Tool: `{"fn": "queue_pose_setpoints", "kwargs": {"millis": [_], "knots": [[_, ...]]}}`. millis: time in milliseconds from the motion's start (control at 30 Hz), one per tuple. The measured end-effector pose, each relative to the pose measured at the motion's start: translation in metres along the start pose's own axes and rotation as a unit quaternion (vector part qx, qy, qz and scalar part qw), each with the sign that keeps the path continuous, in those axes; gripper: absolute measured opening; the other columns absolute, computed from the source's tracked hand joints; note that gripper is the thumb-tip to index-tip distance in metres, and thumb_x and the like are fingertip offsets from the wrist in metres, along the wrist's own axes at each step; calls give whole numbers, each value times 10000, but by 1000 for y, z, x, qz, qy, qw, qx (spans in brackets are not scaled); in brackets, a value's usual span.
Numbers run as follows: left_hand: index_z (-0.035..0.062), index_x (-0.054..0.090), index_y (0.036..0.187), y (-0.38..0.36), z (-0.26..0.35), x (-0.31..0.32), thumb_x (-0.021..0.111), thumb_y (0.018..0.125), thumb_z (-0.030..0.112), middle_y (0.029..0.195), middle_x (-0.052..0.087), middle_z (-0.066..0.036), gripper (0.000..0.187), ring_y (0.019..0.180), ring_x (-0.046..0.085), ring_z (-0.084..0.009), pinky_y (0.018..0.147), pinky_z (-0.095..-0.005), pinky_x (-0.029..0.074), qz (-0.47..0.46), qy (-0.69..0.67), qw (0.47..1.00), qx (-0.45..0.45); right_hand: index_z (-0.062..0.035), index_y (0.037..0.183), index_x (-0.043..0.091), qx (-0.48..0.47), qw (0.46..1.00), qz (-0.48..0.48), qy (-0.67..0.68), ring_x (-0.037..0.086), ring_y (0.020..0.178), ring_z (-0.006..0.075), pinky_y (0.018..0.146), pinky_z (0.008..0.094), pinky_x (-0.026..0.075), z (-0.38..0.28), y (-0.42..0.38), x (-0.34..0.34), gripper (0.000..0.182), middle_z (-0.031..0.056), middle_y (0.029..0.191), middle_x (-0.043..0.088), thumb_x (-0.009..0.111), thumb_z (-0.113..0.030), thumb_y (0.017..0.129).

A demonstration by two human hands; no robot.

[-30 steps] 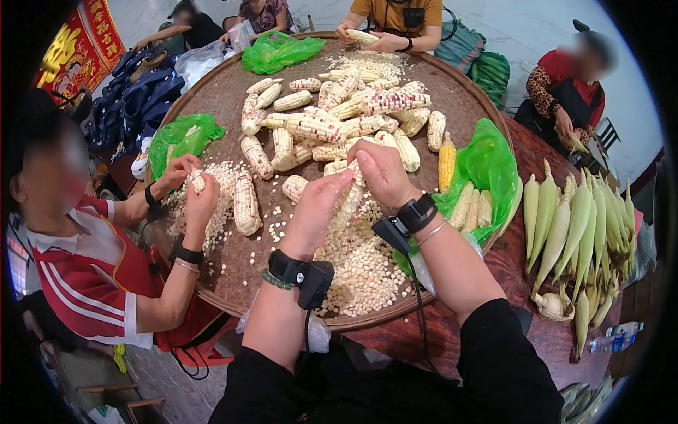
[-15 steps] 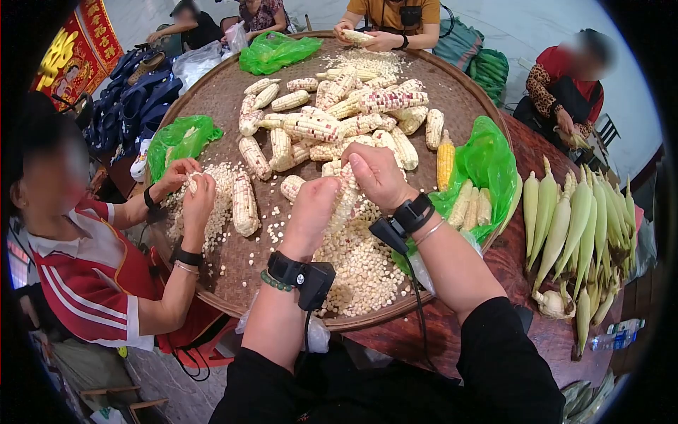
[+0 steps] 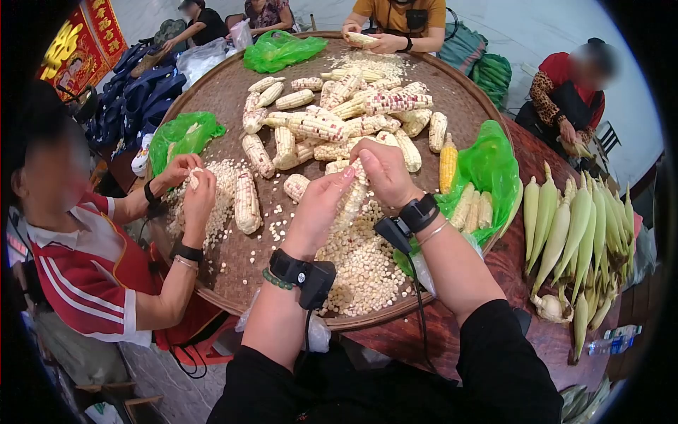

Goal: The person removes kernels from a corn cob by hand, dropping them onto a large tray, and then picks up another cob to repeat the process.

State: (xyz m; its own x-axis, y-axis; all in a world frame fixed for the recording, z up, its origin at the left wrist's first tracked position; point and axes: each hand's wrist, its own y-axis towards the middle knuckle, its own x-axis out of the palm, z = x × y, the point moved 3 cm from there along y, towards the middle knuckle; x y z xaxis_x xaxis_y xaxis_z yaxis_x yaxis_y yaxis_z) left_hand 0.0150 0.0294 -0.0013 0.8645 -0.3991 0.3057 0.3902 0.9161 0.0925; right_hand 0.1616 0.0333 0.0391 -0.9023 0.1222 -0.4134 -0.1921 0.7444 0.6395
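Note:
Between my two hands is a pale corn cob (image 3: 352, 200), partly stripped of kernels and tilted over the tray. My left hand (image 3: 326, 203) is closed around its lower part, with the thumb pressed along it. At the upper end, my right hand (image 3: 383, 174) is wrapped round the cob, thumb bent against it; its fingertips are mostly hidden. Loose kernels (image 3: 361, 279) lie heaped beneath my hands. Just beyond them, several speckled corn cobs (image 3: 307, 126) are piled on the round woven tray (image 3: 462, 99).
To the right, a green plastic bag (image 3: 486, 166) holds several bare cobs (image 3: 472, 208). Unhusked corn (image 3: 575, 226) lies on the red-brown table (image 3: 494, 283). A person at left works a cob over kernels (image 3: 224, 198); another person opposite holds a cob (image 3: 362, 39).
My left hand has shifted slightly up and right along the cob, its thumb now extended against it. My right hand has moved slightly and still grips the upper end.

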Motion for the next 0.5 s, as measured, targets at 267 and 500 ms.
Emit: {"fn": "queue_pose_setpoints", "kwargs": {"millis": [267, 500], "knots": [[-3, 624, 1074, -1, -6, -9, 496, 995, 238, 934, 664, -46, 284, 778, 633, -105, 644, -250, 521, -7, 23, 999, -32, -1, 830, 577, -1, 1000, 0, 2, 555, 609, 323, 584, 375, 443, -2, 0, -3, 281, 169, 674, 536, 449, -221, 948], [-12, 618, 1049, 3, -15, -13, 473, 1000, 236, 920, 656, -41, 291, 752, 627, -114, 634, -255, 515, 41, 10, 998, -39, -5, 847, 571, -33, 999, -2, 6, 548, 618, 343, 587, 389, 441, -6, 0, -1, 248, 171, 682, 531, 466, -208, 943]]}}
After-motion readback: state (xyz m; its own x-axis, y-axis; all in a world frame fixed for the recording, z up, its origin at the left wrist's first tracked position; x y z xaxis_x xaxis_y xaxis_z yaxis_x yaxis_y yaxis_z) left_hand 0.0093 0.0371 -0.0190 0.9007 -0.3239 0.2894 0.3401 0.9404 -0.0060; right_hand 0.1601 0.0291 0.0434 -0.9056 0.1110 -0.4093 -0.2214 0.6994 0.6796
